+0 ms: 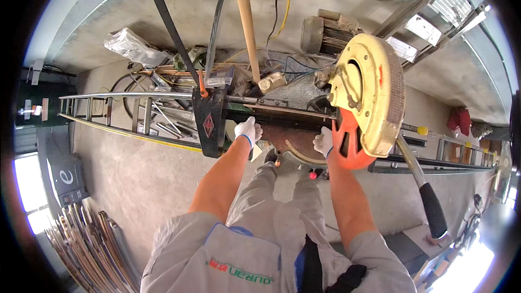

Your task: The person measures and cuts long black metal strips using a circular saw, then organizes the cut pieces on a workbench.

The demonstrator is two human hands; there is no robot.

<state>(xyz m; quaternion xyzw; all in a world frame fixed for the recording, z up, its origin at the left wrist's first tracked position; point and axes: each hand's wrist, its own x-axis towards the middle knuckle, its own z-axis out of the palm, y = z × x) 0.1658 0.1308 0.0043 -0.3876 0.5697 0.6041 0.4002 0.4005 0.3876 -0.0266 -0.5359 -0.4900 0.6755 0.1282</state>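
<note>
A cut-off saw (364, 97) with a yellow guard, an orange-red lower cover and a black-gripped handle stands at the right of a brown metal saw table (279, 137). My left hand (248, 130), in a white glove, is closed at the table's left part, close to a dark long metal bar (293, 121) along the fence. What its fingers hold is hidden. My right hand (323, 141), also gloved, has its fingers curled at the table's right end, right beside the orange-red cover. That cover hides part of the hand, and its hold cannot be made out.
A black stand plate (209, 122) with an orange lever is left of the table. Ladder-like roller supports (135, 116) run out leftward, others (461, 154) rightward. Metal offcuts (173, 125) and a wooden pole (247, 27) are behind. Long strips (89, 244) lean at lower left.
</note>
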